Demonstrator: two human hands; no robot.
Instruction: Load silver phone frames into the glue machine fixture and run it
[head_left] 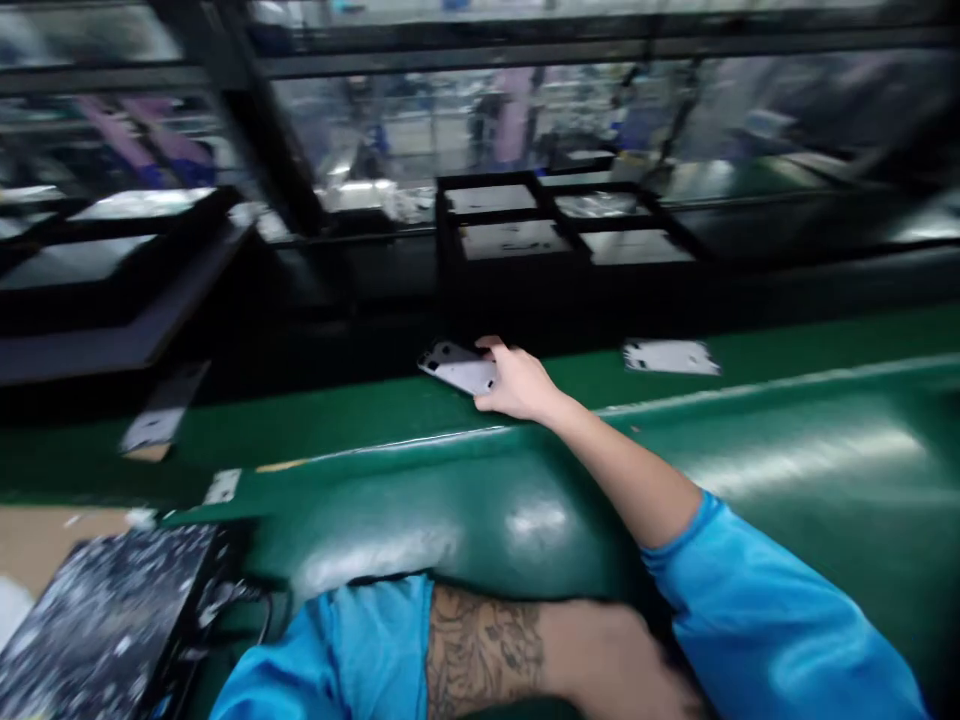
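My right hand (517, 382) is reaching over the raised green ledge, fingers and thumb closed on one end of a phone-shaped plate (459, 370). This plate is pale grey, with a dark edge and cutouts at its far end. Another such plate (671, 357) lies flat on the ledge to the right of that hand. Low in the picture, my left hand (630, 665) crosses in front of my body beneath the right arm. It is smeared by motion, and its fingers cannot be made out.
Black compartment trays (562, 270) holding pale plates stand behind the ledge. At left are more trays (112, 270), another leaning plate (161, 410) and a small white piece (223, 487). A speckled black box (112, 610) with cables sits at the lower left. A dark post (262, 130) rises behind.
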